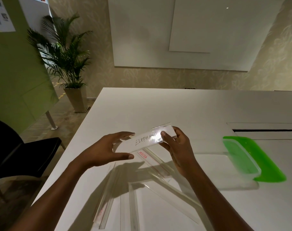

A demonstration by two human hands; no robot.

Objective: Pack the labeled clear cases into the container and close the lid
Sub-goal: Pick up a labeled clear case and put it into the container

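Observation:
My right hand (176, 147) grips one end of a clear case (146, 139) with a white label that reads "ELEPHAN..", held above the white table (158, 105). My left hand (107, 149) is spread at the case's other end, fingertips near or touching it, thumb below. A clear container (225, 169) stands to the right on the table. Its green lid (258, 157) lies just behind and right of it, partly under it. Several more clear cases (133, 197) lie on the table beneath my hands, one with a red tag (143, 155).
A black chair (22, 150) stands left of the table. A potted palm (65, 64) is beyond the table's far left corner. A dark slot (265, 130) runs across the table at the far right.

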